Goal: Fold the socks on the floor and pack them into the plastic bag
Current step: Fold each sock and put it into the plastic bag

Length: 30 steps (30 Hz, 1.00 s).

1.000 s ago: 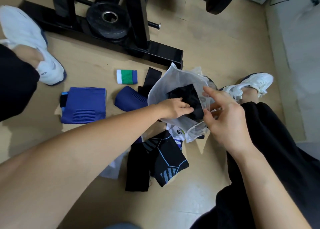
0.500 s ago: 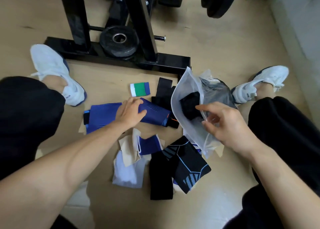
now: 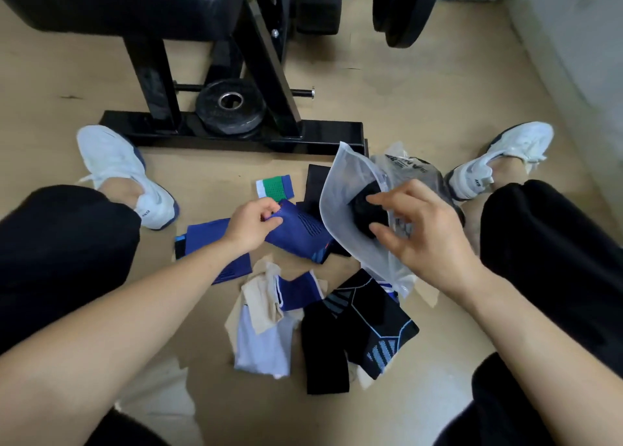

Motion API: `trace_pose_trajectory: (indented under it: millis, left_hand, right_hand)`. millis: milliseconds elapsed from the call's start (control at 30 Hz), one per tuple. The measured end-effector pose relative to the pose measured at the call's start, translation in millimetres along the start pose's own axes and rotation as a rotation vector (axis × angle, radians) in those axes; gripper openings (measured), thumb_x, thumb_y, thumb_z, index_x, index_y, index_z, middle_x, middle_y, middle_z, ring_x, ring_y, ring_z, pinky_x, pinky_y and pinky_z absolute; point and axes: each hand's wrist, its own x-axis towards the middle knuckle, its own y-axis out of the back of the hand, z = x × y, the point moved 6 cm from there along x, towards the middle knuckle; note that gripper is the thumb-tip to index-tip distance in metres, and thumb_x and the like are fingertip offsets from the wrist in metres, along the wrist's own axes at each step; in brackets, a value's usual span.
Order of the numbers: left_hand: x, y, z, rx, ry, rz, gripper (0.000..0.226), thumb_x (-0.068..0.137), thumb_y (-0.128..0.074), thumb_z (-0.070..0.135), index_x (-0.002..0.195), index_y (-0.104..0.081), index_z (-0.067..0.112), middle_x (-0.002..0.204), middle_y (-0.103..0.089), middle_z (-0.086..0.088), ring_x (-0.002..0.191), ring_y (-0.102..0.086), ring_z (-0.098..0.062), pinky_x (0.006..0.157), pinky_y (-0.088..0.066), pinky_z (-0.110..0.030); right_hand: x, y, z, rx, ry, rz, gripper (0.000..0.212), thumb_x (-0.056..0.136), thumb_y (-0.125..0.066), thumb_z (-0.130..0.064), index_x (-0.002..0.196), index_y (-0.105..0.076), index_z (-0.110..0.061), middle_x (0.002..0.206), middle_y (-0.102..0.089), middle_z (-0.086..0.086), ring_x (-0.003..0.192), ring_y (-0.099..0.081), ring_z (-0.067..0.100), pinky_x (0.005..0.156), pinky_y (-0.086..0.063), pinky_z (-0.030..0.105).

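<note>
Looking down through the head camera, I see the left hand (image 3: 253, 225) pinching one end of a folded blue sock (image 3: 300, 235), thumb and fingers curled round the fabric. That sock lies just left of the plastic bag (image 3: 340, 206) and touches its side. The right hand (image 3: 428, 233) holds the bag at its mouth, thumb and forefinger spread apart, the other fingers curled into the plastic. A black sock (image 3: 362, 209) sits inside the bag, dark through the cloudy film.

Under the left wrist a second blue sock (image 3: 205, 238) lies flat on the floor (image 3: 387, 85). A green and white sock (image 3: 274, 186) lies just beyond the left hand. Nearer to me is a loose heap: cream and white socks (image 3: 261, 331), a small blue sock (image 3: 298, 292) and black socks with pale blue markings (image 3: 367, 324). The bench frame (image 3: 236, 135) stands beyond the socks.
</note>
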Motion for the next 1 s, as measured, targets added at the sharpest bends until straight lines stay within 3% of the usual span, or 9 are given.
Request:
trace_pose_trajectory:
  millis: [167, 300, 400, 533, 600, 700, 833, 933, 1000]
  left_hand:
    - [-36.0, 42.2, 61.5, 0.168, -0.255, -0.249, 0.019, 0.091, -0.073, 0.016, 0.091, -0.066, 0.033, 0.083, -0.060, 0.003, 0.074, -0.052, -0.012, 0.073, -0.042, -0.029]
    - [-85.4, 67.9, 103.7, 0.364, -0.397, -0.399, 0.008, 0.092, -0.072, 0.023, 0.099, -0.073, 0.027, 0.094, -0.061, 0.005, 0.087, -0.059, -0.013, 0.079, -0.043, -0.027]
    - [-124.0, 83.3, 129.3, 0.377, -0.496, -0.452, 0.010, 0.092, -0.071, 0.027, 0.102, -0.074, 0.030, 0.094, -0.059, 0.010, 0.089, -0.058, -0.008, 0.081, -0.044, -0.028]
    - [-159.2, 100.9, 144.0, 0.298, -0.541, -0.432, 0.015, 0.091, -0.067, 0.034, 0.102, -0.075, 0.028, 0.097, -0.061, 0.009, 0.094, -0.062, -0.015, 0.084, -0.050, -0.039]
    - [-165.0, 107.6, 143.3, 0.231, -0.531, -0.397, 0.015, 0.091, -0.068, 0.030, 0.101, -0.076, 0.024, 0.099, -0.065, 0.008, 0.097, -0.064, -0.017, 0.087, -0.050, -0.035]
    - [-161.6, 120.8, 136.1, 0.129, -0.442, -0.296, 0.007, 0.091, -0.073, 0.020, 0.097, -0.076, 0.023, 0.096, -0.069, 0.015, 0.094, -0.064, -0.007, 0.082, -0.046, -0.017]
    - [-149.5, 139.3, 121.4, 0.145, -0.318, -0.193, 0.013, 0.092, -0.071, 0.016, 0.095, -0.075, 0.028, 0.098, -0.072, 0.013, 0.100, -0.065, -0.009, 0.092, -0.050, -0.031]
    - [-142.5, 148.6, 114.3, 0.172, -0.251, -0.135, 0.020, 0.093, -0.070, 0.018, 0.088, -0.070, 0.036, 0.087, -0.070, 0.022, 0.084, -0.063, -0.001, 0.081, -0.049, -0.030]
    - [-137.8, 150.1, 109.5, 0.186, -0.209, -0.113, 0.015, 0.094, -0.069, 0.020, 0.088, -0.071, 0.034, 0.071, -0.064, 0.026, 0.063, -0.056, 0.003, 0.069, -0.048, -0.031]
  right_hand:
    - [-10.0, -26.7, -7.3, 0.168, -0.012, -0.162, 0.041, 0.084, -0.078, -0.018, 0.124, -0.067, -0.019, 0.107, -0.061, -0.006, 0.090, -0.058, 0.002, 0.082, -0.044, 0.011]
    - [-17.7, -50.0, -23.6, 0.298, -0.024, -0.286, 0.049, 0.084, -0.078, -0.019, 0.131, -0.062, -0.023, 0.114, -0.060, -0.012, 0.100, -0.055, -0.003, 0.087, -0.042, 0.009]
    - [-21.2, -64.0, -42.7, 0.324, 0.026, -0.354, 0.060, 0.082, -0.081, -0.022, 0.137, -0.057, -0.023, 0.130, -0.059, -0.009, 0.116, -0.052, 0.005, 0.098, -0.039, 0.012]
    - [-26.6, -85.2, -64.5, 0.335, 0.122, -0.458, 0.053, 0.082, -0.081, -0.028, 0.131, -0.061, -0.021, 0.132, -0.061, -0.008, 0.120, -0.050, 0.011, 0.107, -0.035, 0.023]
    - [-29.5, -97.9, -63.1, 0.350, 0.085, -0.540, 0.033, 0.083, -0.079, -0.028, 0.113, -0.068, -0.024, 0.114, -0.067, -0.012, 0.108, -0.058, 0.009, 0.099, -0.042, 0.026]
    - [-39.6, -108.3, -52.3, 0.464, -0.086, -0.691, 0.014, 0.084, -0.079, -0.015, 0.092, -0.068, -0.017, 0.084, -0.065, -0.013, 0.078, -0.058, -0.003, 0.074, -0.042, 0.016]
    - [-48.3, -111.0, -33.5, 0.444, -0.133, -0.746, 0.012, 0.083, -0.079, -0.016, 0.087, -0.068, -0.013, 0.082, -0.066, 0.003, 0.076, -0.059, 0.009, 0.078, -0.046, 0.025]
    - [-48.4, -105.7, -24.1, 0.395, -0.149, -0.725, 0.019, 0.082, -0.080, -0.017, 0.078, -0.062, -0.019, 0.074, -0.058, -0.005, 0.069, -0.053, 0.008, 0.068, -0.042, 0.026]
    - [-46.9, -102.2, -23.6, 0.399, -0.145, -0.704, 0.020, 0.080, -0.081, -0.009, 0.083, -0.061, -0.010, 0.076, -0.056, -0.010, 0.069, -0.050, -0.001, 0.069, -0.038, 0.018]
